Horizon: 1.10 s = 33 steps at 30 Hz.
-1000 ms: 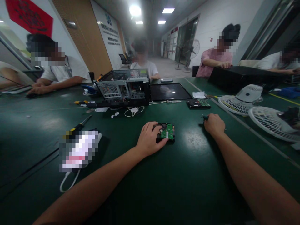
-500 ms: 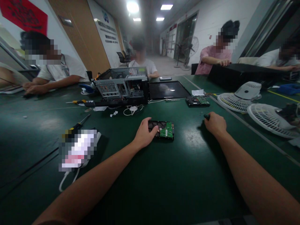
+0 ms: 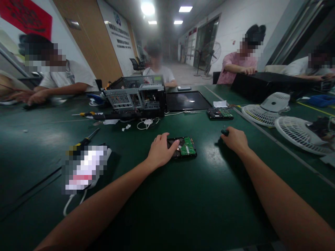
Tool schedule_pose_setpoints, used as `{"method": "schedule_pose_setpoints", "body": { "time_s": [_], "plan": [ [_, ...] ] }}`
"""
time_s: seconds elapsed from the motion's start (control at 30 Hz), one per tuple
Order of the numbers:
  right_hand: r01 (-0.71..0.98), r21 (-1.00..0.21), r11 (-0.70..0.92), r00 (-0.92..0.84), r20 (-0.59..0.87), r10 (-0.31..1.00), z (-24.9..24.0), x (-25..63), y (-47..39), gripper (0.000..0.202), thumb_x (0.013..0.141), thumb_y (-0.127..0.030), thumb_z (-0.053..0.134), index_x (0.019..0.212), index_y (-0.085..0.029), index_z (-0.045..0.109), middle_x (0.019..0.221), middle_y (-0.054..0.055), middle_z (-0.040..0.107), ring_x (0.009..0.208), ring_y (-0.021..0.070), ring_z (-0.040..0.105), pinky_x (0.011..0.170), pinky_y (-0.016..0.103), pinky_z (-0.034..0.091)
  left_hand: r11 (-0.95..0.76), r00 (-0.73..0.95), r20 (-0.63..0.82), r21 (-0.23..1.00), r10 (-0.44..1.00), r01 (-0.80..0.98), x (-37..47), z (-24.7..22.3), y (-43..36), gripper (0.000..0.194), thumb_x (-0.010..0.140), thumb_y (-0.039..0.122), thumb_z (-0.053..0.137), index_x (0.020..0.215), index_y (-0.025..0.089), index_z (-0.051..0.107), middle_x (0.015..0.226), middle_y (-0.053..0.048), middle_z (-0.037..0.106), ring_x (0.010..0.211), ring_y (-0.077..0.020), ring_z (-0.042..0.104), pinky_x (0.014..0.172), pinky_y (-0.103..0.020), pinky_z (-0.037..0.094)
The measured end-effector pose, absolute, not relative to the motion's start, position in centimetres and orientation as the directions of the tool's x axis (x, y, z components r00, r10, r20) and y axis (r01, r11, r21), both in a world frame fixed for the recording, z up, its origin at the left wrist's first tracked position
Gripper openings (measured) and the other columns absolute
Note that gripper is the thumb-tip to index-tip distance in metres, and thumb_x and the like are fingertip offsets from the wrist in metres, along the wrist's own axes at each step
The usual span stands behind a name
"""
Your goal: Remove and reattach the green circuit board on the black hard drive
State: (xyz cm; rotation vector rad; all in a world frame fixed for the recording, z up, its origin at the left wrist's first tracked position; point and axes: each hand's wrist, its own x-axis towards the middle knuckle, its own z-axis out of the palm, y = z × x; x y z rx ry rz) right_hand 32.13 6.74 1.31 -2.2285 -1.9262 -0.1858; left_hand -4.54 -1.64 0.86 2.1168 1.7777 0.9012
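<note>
My left hand [image 3: 162, 150] grips the left end of a hard drive [image 3: 187, 147], its thumb lying across the top. The drive is on the green table with its green circuit board facing up and looks slightly turned. To the right, my right hand [image 3: 235, 139] is closed around a small dark green tool handle [image 3: 224, 132], whose end sticks out past the fingers. The rest of that tool is hidden in the fist, so its kind cannot be told. Beyond this hand lies a second hard drive [image 3: 220, 114], circuit board up.
An opened computer case [image 3: 136, 97] stands at the far side, beside a flat black panel [image 3: 188, 100]. A screwdriver [image 3: 86, 139] and a lit phone [image 3: 87, 167] with a white cable lie left. White fan parts [image 3: 298, 134] lie right. Several people sit around the table.
My right hand has moved left, closer to the drive, with the dark handle still in it. The drive under my left hand has turned a little and shifted slightly right.
</note>
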Motion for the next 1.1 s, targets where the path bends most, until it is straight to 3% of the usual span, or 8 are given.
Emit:
{"method": "schedule_pose_setpoints", "body": {
  "time_s": [0.13, 0.27, 0.43, 0.6, 0.83, 1.1],
  "plan": [
    [0.989, -0.082, -0.123, 0.138, 0.204, 0.969, 1.3, 32.1, 6.9, 0.028, 0.088, -0.039, 0.062, 0.107, -0.021, 0.071, 0.103, 0.013, 0.075, 0.093, 0.0298, 0.07, 0.074, 0.036, 0.05, -0.348, 0.244, 0.291, 0.392, 0.925, 0.852, -5.1, 1.9, -1.7, 0.076, 0.088, 0.078, 0.05, 0.138, 0.021, 0.059, 0.114, -0.017, 0.064, 0.106, -0.0372, 0.061, 0.093, -0.056, 0.052],
    [0.99, -0.086, -0.11, 0.125, 0.2, 0.972, 1.5, 31.8, 6.7, 0.028, 0.088, -0.036, 0.061, 0.109, -0.02, 0.071, 0.104, 0.014, 0.074, 0.094, 0.0292, 0.069, 0.076, 0.037, 0.049, -0.538, 0.484, 0.235, 0.365, 0.843, 0.76, -5.3, 3.1, -2.0, 0.081, 0.085, 0.074, 0.061, 0.154, 0.036, 0.043, 0.142, -0.016, 0.05, 0.126, -0.0406, 0.053, 0.1, -0.059, 0.05],
    [0.99, -0.091, -0.109, 0.124, 0.182, 0.975, 1.5, 31.7, 6.7, 0.028, 0.088, -0.036, 0.062, 0.109, -0.021, 0.07, 0.106, 0.012, 0.074, 0.097, 0.0289, 0.068, 0.077, 0.036, 0.049, -0.689, 0.643, 0.25, 0.298, 0.724, 0.66, -5.0, 3.6, -2.0, 0.069, 0.083, 0.062, 0.073, 0.145, 0.039, 0.055, 0.151, -0.011, 0.045, 0.14, -0.0411, 0.041, 0.114, -0.065, 0.035],
    [0.994, -0.065, -0.089, 0.099, 0.177, 0.979, 1.4, 31.9, 6.9, 0.03, 0.091, -0.032, 0.058, 0.115, -0.02, 0.071, 0.112, 0.014, 0.073, 0.1, 0.0287, 0.068, 0.081, 0.035, 0.049, -0.736, 0.692, 0.252, 0.274, 0.677, 0.62, -4.7, 3.4, -1.9, 0.057, 0.085, 0.055, 0.075, 0.138, 0.04, 0.062, 0.154, -0.009, 0.042, 0.142, -0.0402, 0.038, 0.116, -0.066, 0.032],
    [0.994, -0.045, -0.099, 0.105, 0.16, 0.982, 0.9, 32.1, 7.1, 0.033, 0.096, -0.034, 0.054, 0.121, -0.017, 0.069, 0.116, 0.018, 0.071, 0.101, 0.0313, 0.068, 0.079, 0.037, 0.048, -0.69, 0.694, 0.1, 0.273, 0.713, 0.671, -4.7, 4.1, -1.9, 0.061, 0.089, 0.059, 0.068, 0.145, 0.039, 0.054, 0.164, -0.009, 0.027, 0.151, -0.0423, 0.026, 0.121, -0.065, 0.021],
    [0.996, -0.068, -0.062, 0.076, 0.216, 0.974, 1.4, 32.0, 6.7, 0.028, 0.097, -0.035, 0.052, 0.113, -0.019, 0.07, 0.106, 0.015, 0.074, 0.094, 0.0291, 0.068, 0.074, 0.035, 0.044, -0.641, 0.674, 0.014, 0.322, 0.739, 0.697, -4.7, 4.9, -2.1, 0.056, 0.093, 0.053, 0.063, 0.147, 0.042, 0.049, 0.162, -0.007, 0.03, 0.147, -0.0369, 0.033, 0.12, -0.058, 0.031]
  ]
}}
